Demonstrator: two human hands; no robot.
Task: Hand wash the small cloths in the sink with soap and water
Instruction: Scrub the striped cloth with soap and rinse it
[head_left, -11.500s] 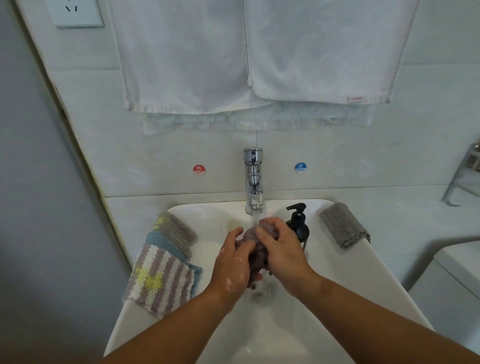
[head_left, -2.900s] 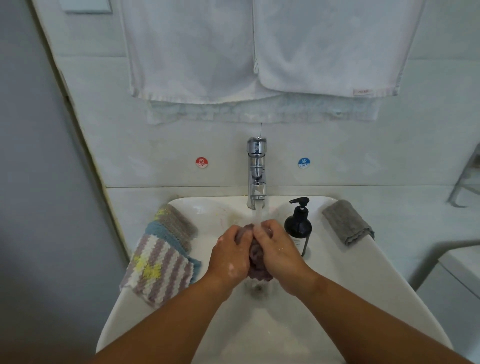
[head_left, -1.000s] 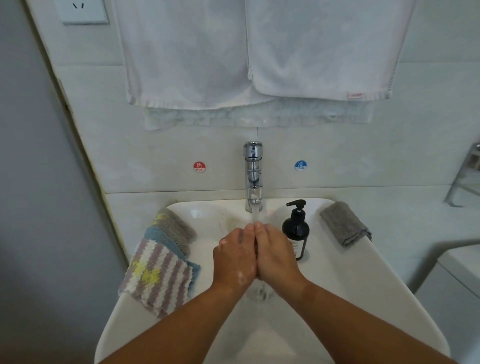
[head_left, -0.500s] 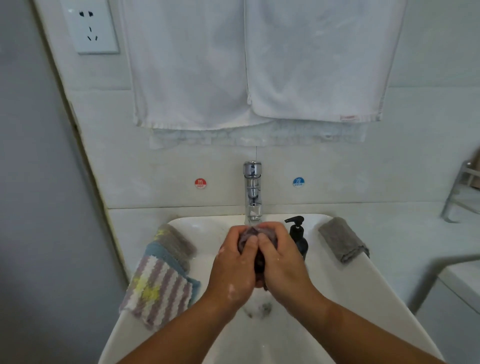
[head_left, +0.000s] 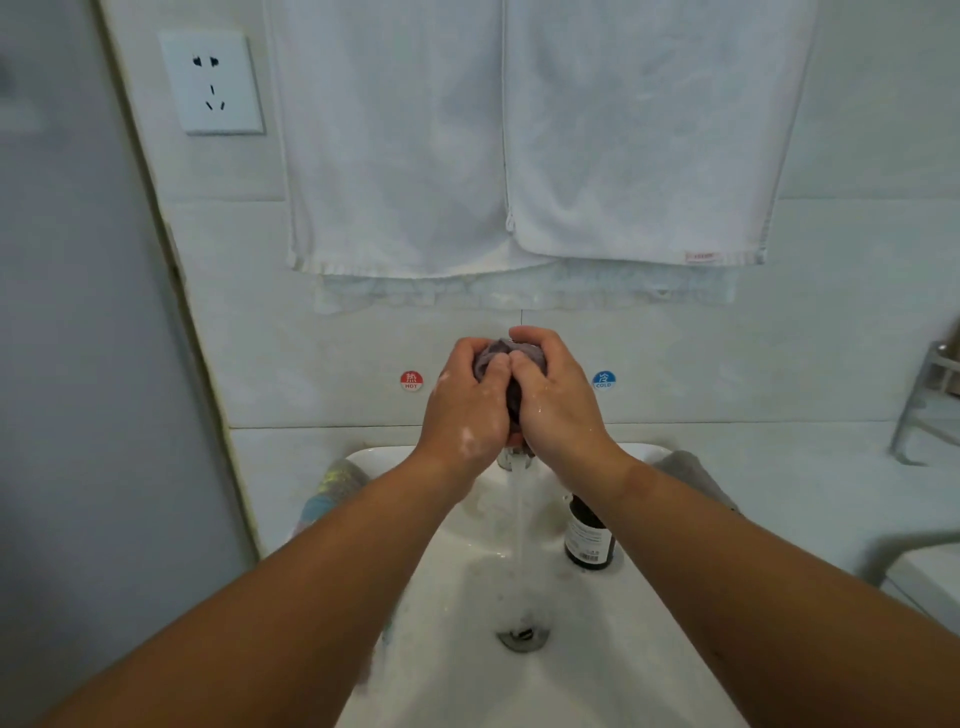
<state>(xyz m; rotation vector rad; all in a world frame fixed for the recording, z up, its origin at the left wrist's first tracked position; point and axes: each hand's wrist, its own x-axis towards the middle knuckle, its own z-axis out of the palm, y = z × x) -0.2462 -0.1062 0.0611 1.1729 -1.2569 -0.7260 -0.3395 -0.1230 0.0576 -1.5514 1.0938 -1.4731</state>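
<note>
left hand (head_left: 464, 410), right hand (head_left: 560, 405): raised | purple cloth (head_left: 497, 355): lifted out of water stream (head_left: 518, 525)

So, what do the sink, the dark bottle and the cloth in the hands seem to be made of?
Sink: probably glazed ceramic; white, smooth, with a wet sheen.
Dark bottle: brown, shiny, plastic or glass, cannot tell; paper-like label.
Purple cloth, gripped by left hand and right hand: soft fuzzy textile, bunched into folds.

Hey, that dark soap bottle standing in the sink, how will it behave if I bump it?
Probably tips easily: the soap bottle is tall and narrow, standing upright on the sink's wet basin. Likely slippery too, since running water falls close beside it.
</note>
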